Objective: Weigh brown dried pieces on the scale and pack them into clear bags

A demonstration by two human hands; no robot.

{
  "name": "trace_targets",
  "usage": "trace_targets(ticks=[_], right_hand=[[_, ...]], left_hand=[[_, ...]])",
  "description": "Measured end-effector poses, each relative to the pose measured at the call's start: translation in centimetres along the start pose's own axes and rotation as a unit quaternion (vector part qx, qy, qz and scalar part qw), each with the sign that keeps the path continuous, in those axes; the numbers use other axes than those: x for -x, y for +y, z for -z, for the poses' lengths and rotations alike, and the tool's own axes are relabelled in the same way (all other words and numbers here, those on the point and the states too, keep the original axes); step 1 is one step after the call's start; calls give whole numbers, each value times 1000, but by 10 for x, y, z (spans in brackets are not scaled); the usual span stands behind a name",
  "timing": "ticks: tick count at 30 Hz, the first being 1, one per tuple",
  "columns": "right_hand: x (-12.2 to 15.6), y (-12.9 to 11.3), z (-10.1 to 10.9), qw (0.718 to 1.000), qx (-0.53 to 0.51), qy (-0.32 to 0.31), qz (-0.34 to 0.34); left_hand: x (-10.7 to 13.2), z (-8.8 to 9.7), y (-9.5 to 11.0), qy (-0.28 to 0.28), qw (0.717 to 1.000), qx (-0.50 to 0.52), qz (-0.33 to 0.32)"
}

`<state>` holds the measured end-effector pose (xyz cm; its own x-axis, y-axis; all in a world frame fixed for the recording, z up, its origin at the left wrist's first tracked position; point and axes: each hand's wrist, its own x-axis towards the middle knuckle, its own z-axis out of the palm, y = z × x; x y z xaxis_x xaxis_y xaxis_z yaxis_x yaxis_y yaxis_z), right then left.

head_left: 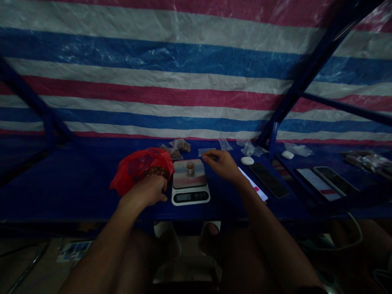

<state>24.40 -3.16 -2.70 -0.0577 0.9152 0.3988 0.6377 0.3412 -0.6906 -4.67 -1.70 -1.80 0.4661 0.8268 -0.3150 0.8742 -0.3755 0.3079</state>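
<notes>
The scale (pixel 191 192), bearing a cup (pixel 190 169), sits near the tabletop's (pixel 79 183) front edge. Left hand (pixel 151 190): at the red bag (pixel 128 171) — grip indeterminable. Right hand (pixel 224 164): beside the scale, fingertips drawn together — contents indeterminable.

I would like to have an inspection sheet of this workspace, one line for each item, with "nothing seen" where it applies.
Surface: blue table, dimly lit.
Job's things: scale bearing a small cup, display unreadable; red bag with brown bits, left of the scale.
Clutter: phones and white oval things to the right; clear bags and filled bags behind.
Grips: left grip at the red bag's mouth; right grip just right of the scale; whether either holds anything is unclear.
Cables: one white cable, lower right.
Surroundings: striped sheet behind, blue bars at both sides.
</notes>
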Motion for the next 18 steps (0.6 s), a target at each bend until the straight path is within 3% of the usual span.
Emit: trace_targets(ticks=[4,8,14,18], right_hand=[[-1,-1,-2,1000,-10,-13,2],[-3,-1,-5,1000,-11,-8,8],[-6,-1,-8,1000,-8,4,8],[-7,-4,-10,1000,-26,-1,12]], left_hand=[[-2,-8,-4,-6,999,2,-40],[-3,4,-4,25,995,51,-86],[-24,26,39,196,940,184,-211],[-51,16,62,200,934,162,-246]])
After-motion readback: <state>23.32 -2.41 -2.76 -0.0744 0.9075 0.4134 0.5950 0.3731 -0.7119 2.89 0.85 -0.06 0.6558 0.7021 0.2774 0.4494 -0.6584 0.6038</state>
